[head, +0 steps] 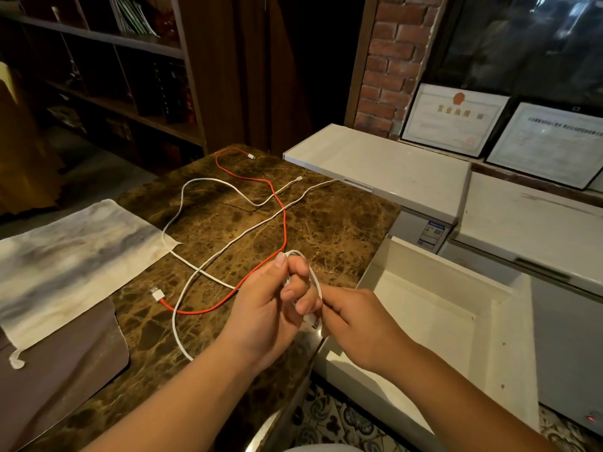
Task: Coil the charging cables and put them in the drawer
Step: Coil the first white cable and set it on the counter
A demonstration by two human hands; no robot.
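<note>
Above marble counter (326,216), both hands pinching white cable (208,261), left hand (270,305), right hand (355,321)

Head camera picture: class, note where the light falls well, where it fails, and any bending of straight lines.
Head view: the marble counter, red cable and open drawer are evenly lit and sharp; the bookshelf sinks into darkness; the window shows hazy reflections; wide-angle distortion bows the framed certificates; both hands appear sharp.
</note>
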